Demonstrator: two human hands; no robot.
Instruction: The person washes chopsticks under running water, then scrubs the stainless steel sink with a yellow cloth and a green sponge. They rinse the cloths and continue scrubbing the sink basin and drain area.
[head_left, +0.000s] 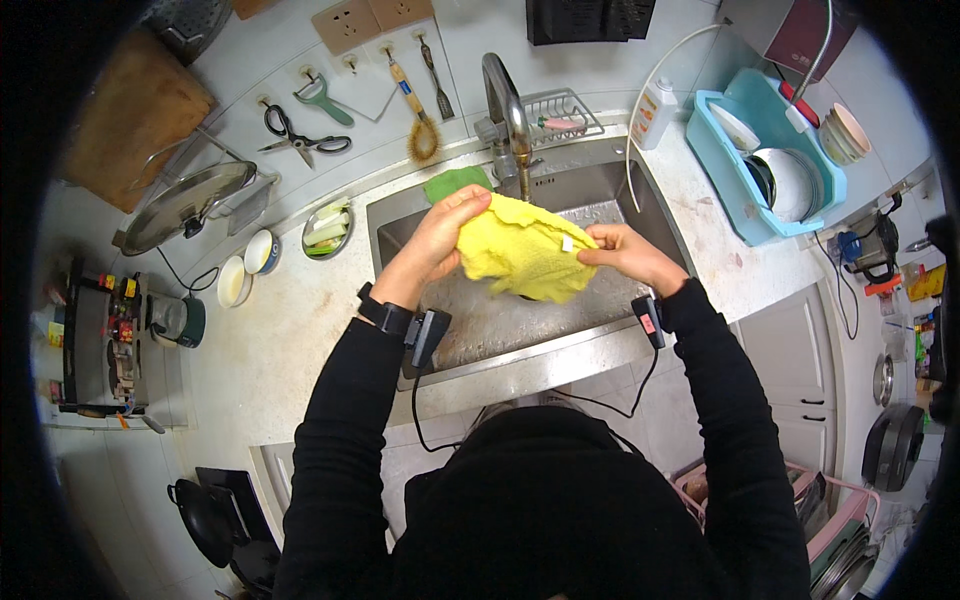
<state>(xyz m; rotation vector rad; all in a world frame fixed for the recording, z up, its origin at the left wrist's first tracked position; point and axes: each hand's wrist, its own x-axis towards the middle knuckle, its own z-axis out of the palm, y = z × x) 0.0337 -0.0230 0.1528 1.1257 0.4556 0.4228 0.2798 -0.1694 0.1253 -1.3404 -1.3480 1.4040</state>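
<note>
A yellow cloth (521, 251) with a small white tag is stretched between my two hands above the stainless steel sink (487, 322). My left hand (442, 232) grips its left end, thumb on top. At the right edge, near the tag, my right hand (626, 255) pinches the cloth between thumb and fingers. Just behind the cloth stands the metal faucet (510, 112), its spout pointing down into the sink. A green cloth (456, 186) lies at the sink's back left rim, partly behind my left hand.
Left of the sink are a metal dish of cut vegetables (328, 231) and two bowls (235, 281). A light-blue dish basin (739, 202) with plates stands on the right counter, near a white bottle (654, 115). Scissors (304, 139) and a brush (416, 112) hang behind.
</note>
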